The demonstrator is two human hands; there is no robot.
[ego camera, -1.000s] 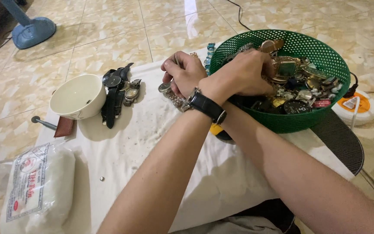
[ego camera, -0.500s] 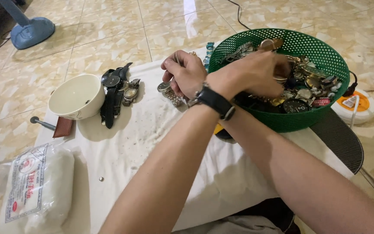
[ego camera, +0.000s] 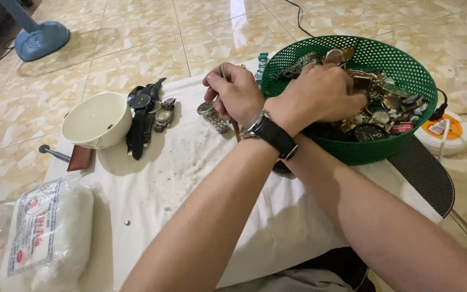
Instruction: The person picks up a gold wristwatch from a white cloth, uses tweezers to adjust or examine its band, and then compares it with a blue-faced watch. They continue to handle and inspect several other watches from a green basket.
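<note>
We're looking down at crossed forearms over a white cloth (ego camera: 190, 178) spread on a low bench. Our left hand (ego camera: 320, 94), the one with the black-strapped wristwatch (ego camera: 270, 133), reaches across into the green basket (ego camera: 401, 65) and lies curled over the heap of watches (ego camera: 377, 111) inside; its fingers are buried among them, so we cannot tell whether that grip has caught 1 or merely rests there. Our right hand (ego camera: 233, 92) crosses underneath to the cloth side, fingers folded shut around a thin brown stick-like tool (ego camera: 236, 130) whose end pokes down below the palm. Just beside that hand, a silver metal-band watch (ego camera: 212, 114) lies on the cloth, touching or nearly touching the knuckles. Further left sits a small cluster of dark-strapped watches (ego camera: 144, 111), and beside them a white bowl (ego camera: 97, 120). A brown-handled tool (ego camera: 74, 158) lies at the cloth's left edge. Near the bottom left corner, a clear bag of white material (ego camera: 47, 238). A tiny round metal part (ego camera: 127, 222) rests alone on the cloth. On the tiled floor, a blue fan base (ego camera: 41, 40) at top left, an orange-and-white power socket (ego camera: 441, 132) right of the basket.
</note>
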